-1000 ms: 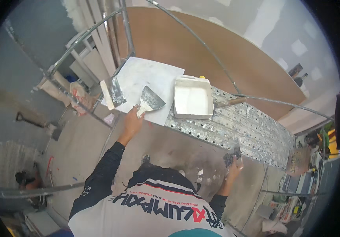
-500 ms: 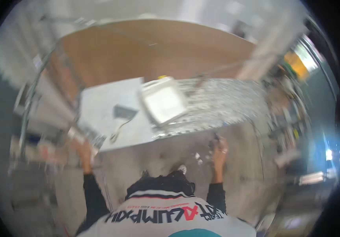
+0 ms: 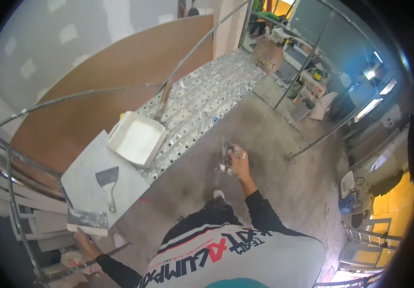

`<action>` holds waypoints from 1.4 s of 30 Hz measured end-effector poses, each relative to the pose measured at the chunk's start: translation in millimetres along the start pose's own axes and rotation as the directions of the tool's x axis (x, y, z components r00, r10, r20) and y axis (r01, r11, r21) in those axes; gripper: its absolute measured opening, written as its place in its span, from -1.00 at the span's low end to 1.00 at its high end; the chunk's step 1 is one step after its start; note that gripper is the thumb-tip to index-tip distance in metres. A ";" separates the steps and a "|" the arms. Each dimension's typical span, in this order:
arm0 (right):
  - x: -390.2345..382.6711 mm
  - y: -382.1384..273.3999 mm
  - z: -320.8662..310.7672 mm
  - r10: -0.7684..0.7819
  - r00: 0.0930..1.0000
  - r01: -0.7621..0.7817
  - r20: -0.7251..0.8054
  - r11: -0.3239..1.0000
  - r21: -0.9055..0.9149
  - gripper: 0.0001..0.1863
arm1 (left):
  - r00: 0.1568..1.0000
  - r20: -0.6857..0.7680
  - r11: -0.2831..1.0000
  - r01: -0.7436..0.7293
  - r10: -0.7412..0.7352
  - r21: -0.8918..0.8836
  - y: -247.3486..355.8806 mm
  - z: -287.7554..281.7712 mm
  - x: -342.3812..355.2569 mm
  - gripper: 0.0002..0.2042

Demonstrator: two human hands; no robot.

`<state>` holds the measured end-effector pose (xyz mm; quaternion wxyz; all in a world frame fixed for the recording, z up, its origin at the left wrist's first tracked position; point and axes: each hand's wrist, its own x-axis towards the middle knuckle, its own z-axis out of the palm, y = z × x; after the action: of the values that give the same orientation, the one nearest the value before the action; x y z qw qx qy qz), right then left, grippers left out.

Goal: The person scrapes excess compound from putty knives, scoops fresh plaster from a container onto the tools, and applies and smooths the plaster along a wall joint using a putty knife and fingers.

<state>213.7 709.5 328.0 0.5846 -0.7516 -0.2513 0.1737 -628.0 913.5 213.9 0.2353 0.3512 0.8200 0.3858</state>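
We stand on a scaffold deck (image 3: 274, 144). Our right hand (image 3: 238, 163) has its grip closed on a small putty knife (image 3: 226, 150), smeared with white compound. Our left hand (image 3: 83, 238) reaches down at the lower left, next to a hawk (image 3: 88, 221) loaded with grey compound; we cannot tell whether its grip is closed. A wide knife (image 3: 108, 185) lies on a grey board (image 3: 84, 173). A white mud pan (image 3: 137, 138) sits just beyond, on the perforated plank (image 3: 207, 101).
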 end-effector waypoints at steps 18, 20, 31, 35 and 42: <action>128.5 60.9 -107.0 0.225 0.974 -0.227 0.038 0.972 0.057 -0.62 | 0.582 0.749 0.815 0.239 0.316 -0.529 346.7 273.6 -459.3 -0.56; 130.8 51.1 -106.5 0.196 0.978 -0.192 0.070 0.979 -0.068 -0.63 | 0.568 0.708 0.763 0.202 0.420 -0.615 372.8 319.7 -493.9 -0.54; 87.9 33.2 -28.7 -0.515 0.784 0.608 0.346 0.748 -0.266 -0.61 | 0.504 0.761 0.887 -0.025 0.409 -0.460 353.6 422.2 -454.0 -0.61; 57.9 9.2 16.8 -0.513 0.703 0.674 0.493 0.703 -0.228 -0.54 | 0.571 0.740 0.872 0.080 0.357 -0.483 379.2 399.7 -476.6 -0.65; 31.3 -8.6 51.5 -0.529 0.663 0.745 0.530 0.539 -0.393 -0.57 | 0.548 0.753 0.855 0.126 0.364 -0.504 355.4 414.8 -455.0 -0.58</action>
<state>209.0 770.0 324.2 0.2929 -0.7003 -0.6509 -0.0110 77.1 924.7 304.4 0.6474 0.4734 0.4533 0.3890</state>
